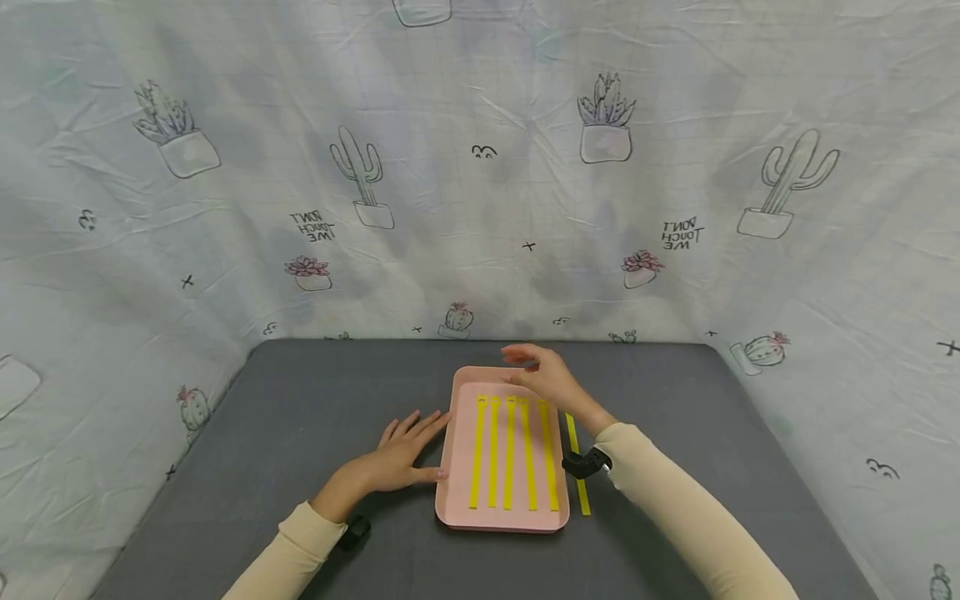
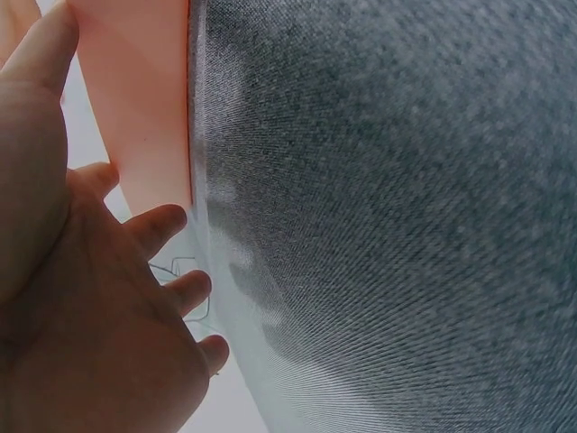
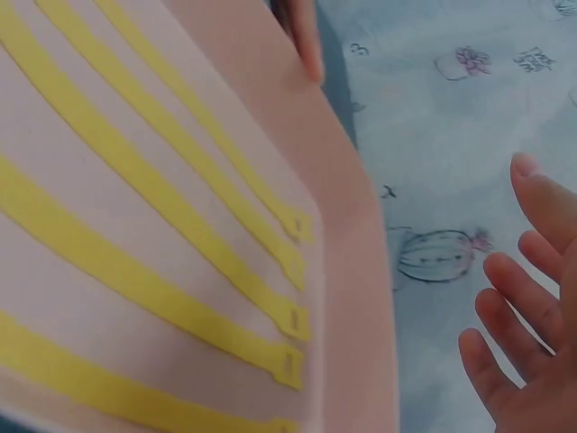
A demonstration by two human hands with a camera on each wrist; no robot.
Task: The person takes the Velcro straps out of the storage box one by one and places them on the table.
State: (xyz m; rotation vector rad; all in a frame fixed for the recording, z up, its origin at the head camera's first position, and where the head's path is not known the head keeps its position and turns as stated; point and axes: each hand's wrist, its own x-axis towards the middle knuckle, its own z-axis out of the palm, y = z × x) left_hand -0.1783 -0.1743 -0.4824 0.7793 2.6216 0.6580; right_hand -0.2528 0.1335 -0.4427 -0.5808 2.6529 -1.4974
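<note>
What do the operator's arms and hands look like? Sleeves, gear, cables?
Left hand and right hand: five-fingered, no gloves. Left sleeve and right sleeve: plain cream, long. Black left wrist device and right wrist device. No cables visible.

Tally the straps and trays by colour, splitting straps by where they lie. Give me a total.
Yellow straps in the tray: 5
Yellow strap on the table, beside the tray: 1
Pink tray: 1
Total: 7
</note>
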